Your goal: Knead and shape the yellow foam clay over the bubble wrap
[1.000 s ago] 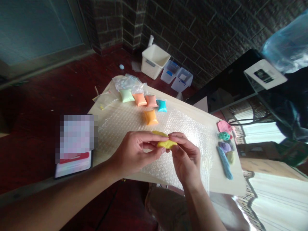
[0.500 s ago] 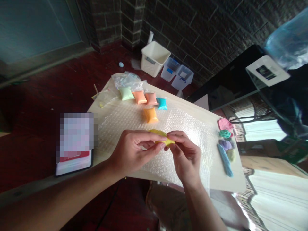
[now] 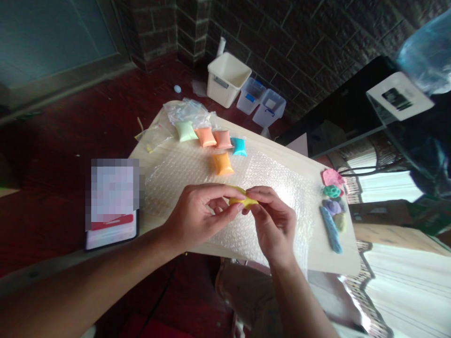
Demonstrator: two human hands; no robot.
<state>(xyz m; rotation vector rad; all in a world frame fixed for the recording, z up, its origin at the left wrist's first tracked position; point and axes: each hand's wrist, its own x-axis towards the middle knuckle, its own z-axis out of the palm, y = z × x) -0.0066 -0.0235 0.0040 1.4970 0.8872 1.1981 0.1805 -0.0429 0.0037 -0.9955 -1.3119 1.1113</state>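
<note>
A lump of soft yellow modelling clay (image 3: 248, 202) is pinched between both hands above the bubble wrap. My left hand (image 3: 199, 213) grips its left side with thumb and fingers, hiding part of it. On the other side, my right hand (image 3: 275, 220) holds the clay between thumb and fingertips. Just beyond the hands lies an orange clay packet (image 3: 222, 164). Behind it sit a pale green packet (image 3: 185, 131), two peach-orange packets (image 3: 206, 137) and a turquoise packet (image 3: 239, 147).
Bubble wrap (image 3: 169, 173) covers much of the table (image 3: 348, 260). Coloured clay pieces, among them a long blue one (image 3: 330, 230), lie at the right end. A phone (image 3: 112, 232) stands at the left edge. Clear bags (image 3: 186, 112) lie at the back; a white bin (image 3: 225, 80) stands on the floor.
The yellow clay shows less above the left fingers than before. Both hands stay pinched on it. The whole view has shifted slightly.
</note>
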